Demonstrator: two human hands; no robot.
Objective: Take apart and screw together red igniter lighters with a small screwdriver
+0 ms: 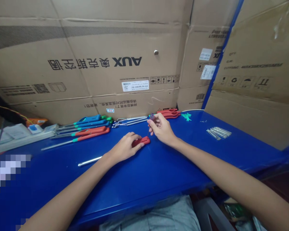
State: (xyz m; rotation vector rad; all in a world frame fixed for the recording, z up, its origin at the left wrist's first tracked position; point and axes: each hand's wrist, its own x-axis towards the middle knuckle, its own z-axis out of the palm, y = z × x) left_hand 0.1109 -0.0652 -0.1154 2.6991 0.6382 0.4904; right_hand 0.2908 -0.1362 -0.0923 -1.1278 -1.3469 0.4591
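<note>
Blue table (159, 170) — left hand (124, 148) clasps red handle (144, 140); right hand (162, 129) beside, pinching driver (152, 117).

Blue table (159, 173), pretty cluttered along the back edge. There's a row of screwdrivers (86, 126) with blue, green and red handles at back left, shiny metal tools (131, 121) next to them, then loose red handles (170, 113) and a green bit (187, 116). Metal rods (218, 132) are bunched on the right and a white power strip (16, 134) sits far left. One red-handled screwdriver (144, 140) lies mid-table.

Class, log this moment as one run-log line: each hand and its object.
left hand: holds red-handled screwdriver on blue table | right hand: pinches small tool at its handle | behind: row of screwdrivers
</note>
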